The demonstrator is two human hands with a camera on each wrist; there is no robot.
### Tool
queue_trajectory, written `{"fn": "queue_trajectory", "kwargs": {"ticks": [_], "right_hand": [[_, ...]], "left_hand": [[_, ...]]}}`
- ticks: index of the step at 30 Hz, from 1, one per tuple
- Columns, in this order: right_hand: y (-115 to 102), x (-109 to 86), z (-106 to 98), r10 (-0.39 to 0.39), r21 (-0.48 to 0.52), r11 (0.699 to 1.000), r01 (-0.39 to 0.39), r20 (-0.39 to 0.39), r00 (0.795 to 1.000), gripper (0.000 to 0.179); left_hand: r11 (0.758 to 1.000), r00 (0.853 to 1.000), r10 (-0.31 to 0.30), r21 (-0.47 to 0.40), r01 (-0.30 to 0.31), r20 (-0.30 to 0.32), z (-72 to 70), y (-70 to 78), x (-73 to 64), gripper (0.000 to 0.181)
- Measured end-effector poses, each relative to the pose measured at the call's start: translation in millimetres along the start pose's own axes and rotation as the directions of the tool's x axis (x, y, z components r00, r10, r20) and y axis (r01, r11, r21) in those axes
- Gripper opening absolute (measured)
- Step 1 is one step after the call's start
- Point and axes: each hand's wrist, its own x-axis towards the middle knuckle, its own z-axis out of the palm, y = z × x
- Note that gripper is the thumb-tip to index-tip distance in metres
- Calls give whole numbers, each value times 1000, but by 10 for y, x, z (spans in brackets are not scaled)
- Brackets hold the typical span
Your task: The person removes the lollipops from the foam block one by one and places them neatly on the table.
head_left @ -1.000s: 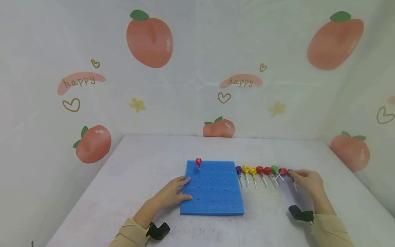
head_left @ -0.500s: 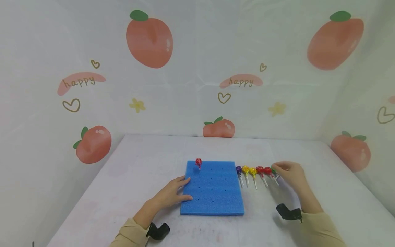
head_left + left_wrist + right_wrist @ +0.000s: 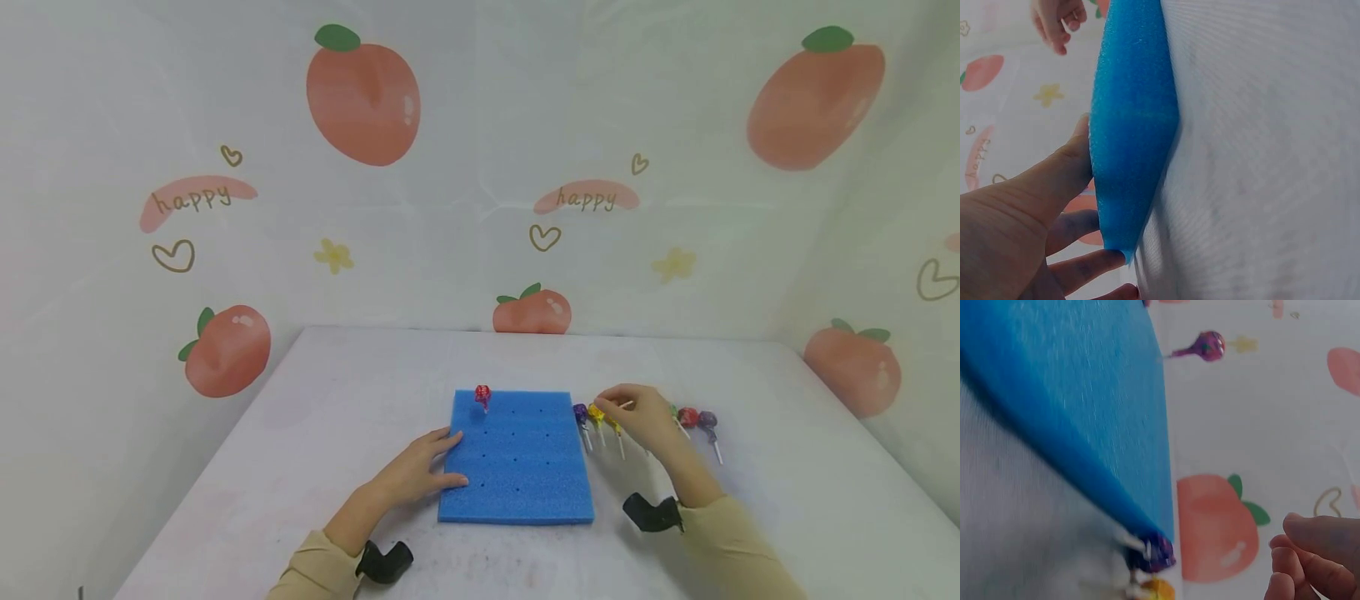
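Observation:
A blue foam board [image 3: 543,492] with rows of small holes lies on the table. One red lollipop [image 3: 483,392] stands upright in its far left hole. My left hand [image 3: 408,472] rests its spread fingers against the board's left edge. My right hand [image 3: 648,419] hovers over a row of lollipops to the right of the board, fingertips by a yellow lollipop [image 3: 596,412]. Its fingers are loosely bent, and the right wrist view shows nothing held. A purple lollipop [image 3: 581,412] lies by the board's edge. Part of the row is hidden behind this hand.
To the right of that hand lie a green lollipop [image 3: 674,413], a red-headed lollipop [image 3: 687,417] and another purple lollipop [image 3: 707,420]. Each wrist carries a black mount. A white printed backdrop [image 3: 450,250] stands behind the table [image 3: 360,375].
My right hand has swept left along the row, from the far right purple lollipop past the green one to the yellow ones. The left hand and the board have stayed put.

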Motion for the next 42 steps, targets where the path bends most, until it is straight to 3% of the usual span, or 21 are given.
{"fn": "queue_trajectory", "kwargs": {"ticks": [11, 24, 42], "right_hand": [[-250, 109, 420, -136, 78, 988, 135, 15, 991, 17], [-534, 247, 837, -223, 155, 966, 208, 90, 971, 19], [-666, 362, 1204, -123, 265, 962, 63, 216, 969, 39]], "left_hand": [[1000, 1000, 1, 13, -1, -3, -7, 2, 2, 73], [1000, 1000, -5, 21, 5, -5, -10, 12, 12, 72], [1000, 1000, -4, 20, 4, 5, -14, 12, 16, 72]]}}
